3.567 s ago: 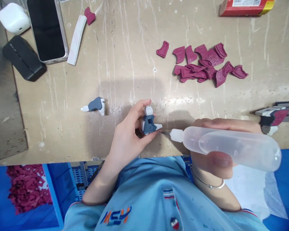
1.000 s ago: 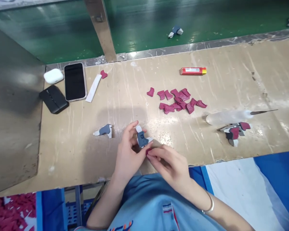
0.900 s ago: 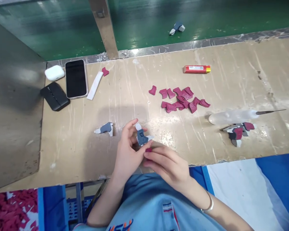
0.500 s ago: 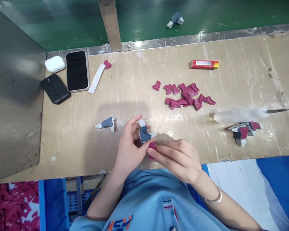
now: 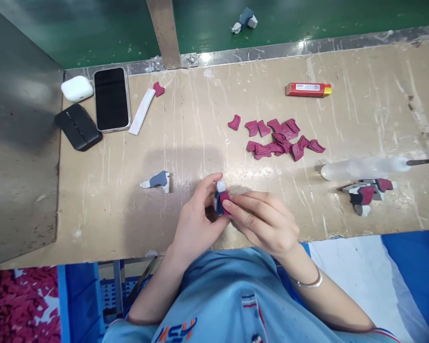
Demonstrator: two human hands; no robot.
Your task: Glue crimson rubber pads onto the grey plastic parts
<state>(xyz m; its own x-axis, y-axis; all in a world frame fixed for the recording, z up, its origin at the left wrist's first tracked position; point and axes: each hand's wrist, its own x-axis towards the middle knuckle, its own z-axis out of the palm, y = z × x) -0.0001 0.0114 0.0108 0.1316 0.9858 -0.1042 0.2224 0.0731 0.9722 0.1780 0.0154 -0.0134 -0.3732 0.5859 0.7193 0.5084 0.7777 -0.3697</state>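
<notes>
My left hand point(image 5: 200, 214) is closed around a dark blue and grey plastic part point(image 5: 219, 200), held upright near the table's front edge. A maroon piece point(image 5: 226, 202) is pinched in the fingers of my right hand point(image 5: 266, 220) and lies against the side of that part. My fingertips hide much of both. To the left, a similar blue-grey part point(image 5: 158, 180) rests on the table. Beyond my hands is a loose pile of maroon pieces point(image 5: 280, 140). Several parts with maroon pieces on them point(image 5: 366, 194) lie at the right.
A translucent bottle with a thin dark tip point(image 5: 364, 168) lies at the right, below a red box point(image 5: 307, 89). A phone point(image 5: 111, 100), white case point(image 5: 76, 89) and black case point(image 5: 79, 127) sit far left. Another blue-grey part point(image 5: 245, 20) is on the green surface behind. A bin of maroon pieces point(image 5: 21, 305) stands lower left.
My right hand has brought the maroon piece up from below onto the side of the blue-grey part. My left hand has turned that part. The part on the green surface has shifted left.
</notes>
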